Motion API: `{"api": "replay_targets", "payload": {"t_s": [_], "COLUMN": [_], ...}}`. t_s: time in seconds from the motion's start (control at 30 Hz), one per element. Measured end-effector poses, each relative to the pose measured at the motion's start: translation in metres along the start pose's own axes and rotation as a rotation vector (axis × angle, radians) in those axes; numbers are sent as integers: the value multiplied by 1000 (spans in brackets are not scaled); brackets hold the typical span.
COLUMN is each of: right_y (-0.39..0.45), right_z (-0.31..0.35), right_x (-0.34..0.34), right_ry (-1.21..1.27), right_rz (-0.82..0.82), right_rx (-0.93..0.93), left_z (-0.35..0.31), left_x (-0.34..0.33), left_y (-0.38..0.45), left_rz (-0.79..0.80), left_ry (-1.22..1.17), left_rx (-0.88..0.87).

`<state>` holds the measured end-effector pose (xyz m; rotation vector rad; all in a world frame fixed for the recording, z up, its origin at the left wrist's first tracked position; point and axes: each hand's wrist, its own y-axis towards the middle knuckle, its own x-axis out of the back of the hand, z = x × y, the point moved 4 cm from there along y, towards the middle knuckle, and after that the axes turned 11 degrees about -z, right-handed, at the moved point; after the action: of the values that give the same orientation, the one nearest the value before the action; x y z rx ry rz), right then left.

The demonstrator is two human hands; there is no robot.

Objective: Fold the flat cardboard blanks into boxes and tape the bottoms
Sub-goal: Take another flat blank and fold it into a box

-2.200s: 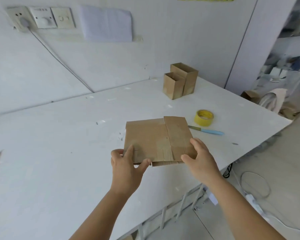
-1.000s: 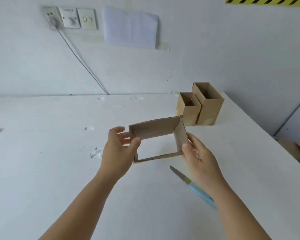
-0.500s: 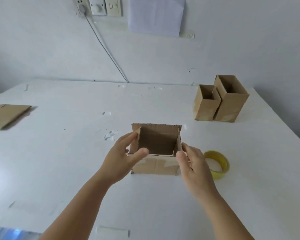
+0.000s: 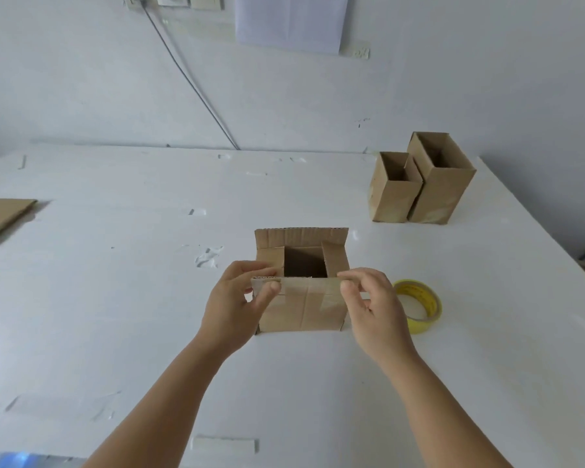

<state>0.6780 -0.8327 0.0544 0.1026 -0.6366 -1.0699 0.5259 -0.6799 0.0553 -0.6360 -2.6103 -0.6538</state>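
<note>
Head view: one cardboard box (image 4: 303, 307) is standing open-end up on the white surface (image 4: 115, 298), squarely ahead between both hands. Left hand (image 4: 232, 307) and right hand (image 4: 374, 307) are each pinching an end of the near flap (image 4: 304, 284), whose long axis is running left to right; both are equally near. Side flaps are apparently lying folded inward. Tape roll (image 4: 419, 305) is sitting just beside the right hand.

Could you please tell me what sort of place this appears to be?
Probably a small packing workshop: a plain white worktable, folded cardboard boxes by the wall, a yellow tape roll and a flat blank.
</note>
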Motion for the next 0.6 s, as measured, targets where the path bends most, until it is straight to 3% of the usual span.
{"api": "replay_targets", "payload": {"t_s": [0.17,0.27,0.37,0.5,0.6], "right_y": [15,23,35,52,55], "right_z": [-5,-1,7,14,19], "right_x": [-7,-11,-16,-21,-18], "right_ry": [-58,-130,-276,-464,-505], "right_rz": [-100,-59,88,282,215], "right_rx": [-122,-81,78,234,332], "left_z": [4,5,3,-4,-9], "left_x": [-5,-7,-9,-11,-10], "left_y": [8,15,21,32,37], "left_rz": [-154,-159,-57,51,77], "left_ry": [-14,-71,-7,256,417], "left_rx": [174,219,113,-123,-247]}}
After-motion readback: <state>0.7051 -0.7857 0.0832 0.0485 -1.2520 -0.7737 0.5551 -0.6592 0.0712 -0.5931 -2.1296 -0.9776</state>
